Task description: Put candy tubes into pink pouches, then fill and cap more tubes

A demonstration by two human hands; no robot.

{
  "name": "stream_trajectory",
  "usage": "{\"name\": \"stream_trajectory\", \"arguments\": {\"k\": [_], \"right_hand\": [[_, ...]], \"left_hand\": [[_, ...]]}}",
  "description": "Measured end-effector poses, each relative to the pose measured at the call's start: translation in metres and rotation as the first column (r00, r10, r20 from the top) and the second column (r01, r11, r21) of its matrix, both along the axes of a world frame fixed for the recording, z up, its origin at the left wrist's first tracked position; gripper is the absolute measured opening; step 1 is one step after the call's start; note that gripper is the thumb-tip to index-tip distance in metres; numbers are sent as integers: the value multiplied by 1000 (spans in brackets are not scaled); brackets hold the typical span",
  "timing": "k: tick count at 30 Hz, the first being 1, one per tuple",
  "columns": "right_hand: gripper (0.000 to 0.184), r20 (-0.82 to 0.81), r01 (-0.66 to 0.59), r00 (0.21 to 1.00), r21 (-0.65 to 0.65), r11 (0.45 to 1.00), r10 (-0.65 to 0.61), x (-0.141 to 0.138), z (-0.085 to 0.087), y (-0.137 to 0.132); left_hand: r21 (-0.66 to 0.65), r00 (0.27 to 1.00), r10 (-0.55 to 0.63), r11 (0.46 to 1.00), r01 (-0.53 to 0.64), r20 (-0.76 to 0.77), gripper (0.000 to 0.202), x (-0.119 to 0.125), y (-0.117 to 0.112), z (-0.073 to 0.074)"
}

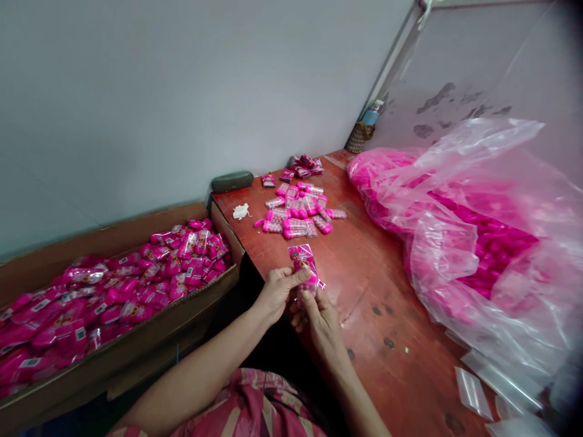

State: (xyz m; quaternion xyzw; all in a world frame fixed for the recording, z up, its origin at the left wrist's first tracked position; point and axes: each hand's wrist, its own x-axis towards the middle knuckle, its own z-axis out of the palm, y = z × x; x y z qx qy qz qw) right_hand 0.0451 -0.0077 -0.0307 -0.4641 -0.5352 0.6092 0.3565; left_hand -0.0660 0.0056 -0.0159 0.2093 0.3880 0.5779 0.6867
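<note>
Pink sachet point(304, 260) w/ clear window, held just above near edge of red-brown table point(364, 285), between both hands, in front of person's lap. Left hand point(279, 290) pinches its lower left side, thumb on top, fingers closed on the film. Right hand point(319, 312) comes up from below, fingertips narrow at the sachet's bottom end; looks like sthg pink and round sits there, prob a capsule tube half in, can't tell for sure.

Handling, my guess: very light, thin glossy film, soft and crinkly, a bit slippery; crushes easily but not fragile. Best grip = pinch at side seams or open lip, not the flat face, which would buckle. Tube inside would be stiff plastic, smooth, rolls if let go.

Orientation: long axis near upright in view, leaning slightly, top end away from person toward the wall, lower end down to the hands. Printed face toward camera.

Around: heap of loose pink capsule tubes point(298, 212) further back on table, well apart from hands. Cardboard box point(136, 340) of filled pink packs at left, beside table. Big clear plastic bag point(478, 243) of pink stock at right. Dark case point(232, 181) and white wad point(240, 211) near wall. Clear empty baggies point(473, 391) at near right.
</note>
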Motion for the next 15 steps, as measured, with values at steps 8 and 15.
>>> {"name": "stream_trajectory", "arguments": {"k": [8, 15], "right_hand": [[28, -246, -78, 968, -102, 992, 51, 4, -5, 5], [32, -380, 11, 923, -147, 989, -67, 5, -3, -1]], "left_hand": [[24, 968, -244, 969, 246, -64, 29, -10, 2, 5], [-22, 1000, -13, 1000, 14, 16, 30, -7, 1, -5]]}}
